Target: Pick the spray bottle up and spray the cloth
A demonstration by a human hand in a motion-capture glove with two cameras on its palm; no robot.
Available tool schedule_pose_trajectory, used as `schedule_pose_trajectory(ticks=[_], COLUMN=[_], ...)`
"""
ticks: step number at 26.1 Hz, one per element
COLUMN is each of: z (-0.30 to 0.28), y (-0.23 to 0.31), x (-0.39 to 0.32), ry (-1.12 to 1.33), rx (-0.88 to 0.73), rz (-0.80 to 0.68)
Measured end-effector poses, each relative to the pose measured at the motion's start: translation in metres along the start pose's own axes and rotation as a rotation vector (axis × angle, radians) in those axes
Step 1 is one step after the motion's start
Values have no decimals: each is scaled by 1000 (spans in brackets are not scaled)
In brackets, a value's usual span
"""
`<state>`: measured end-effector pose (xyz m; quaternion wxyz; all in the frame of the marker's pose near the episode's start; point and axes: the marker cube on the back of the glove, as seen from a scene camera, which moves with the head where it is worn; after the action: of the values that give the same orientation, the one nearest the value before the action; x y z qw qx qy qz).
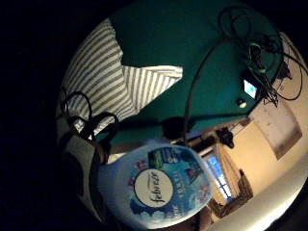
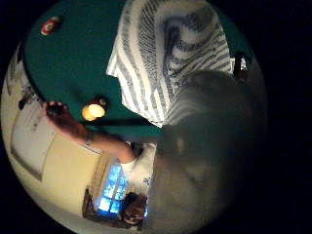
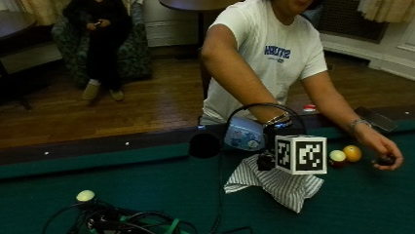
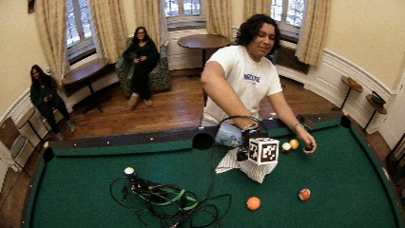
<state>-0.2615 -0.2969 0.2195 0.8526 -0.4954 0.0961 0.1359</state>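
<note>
Fingers of the gloved right hand (image 3: 275, 127) were curled round the spray bottle (image 3: 244, 134), which was held just above the striped cloth (image 3: 275, 183) at the centre of the outside view, close to the table's near rail. The bottle's pale blue label filled the lower middle of the little-finger palm view (image 1: 156, 187), with the cloth (image 1: 108, 82) lying on the green felt at the upper left. In the thumb-side palm view the cloth (image 2: 170, 53) was seen at the top, partly hidden by the blurred grey bulk of the bottle (image 2: 204, 146). The bare left hand (image 3: 384, 153) rested on the pool table (image 3: 129, 180) at the right edge, its fingers on a dark ball (image 3: 386, 159). A yellow ball (image 3: 352, 153) and a white-topped ball (image 3: 337, 157) lay just beside it.
</note>
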Motion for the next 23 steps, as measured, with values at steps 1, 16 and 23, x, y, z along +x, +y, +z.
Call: schedule_pose_trajectory(ticks=[1, 16, 23], z=[-5, -106, -106], y=[4, 102, 105], x=[0, -17, -70], ry=[-22, -599, -814], rx=[14, 400, 627], rz=[-11, -479, -760])
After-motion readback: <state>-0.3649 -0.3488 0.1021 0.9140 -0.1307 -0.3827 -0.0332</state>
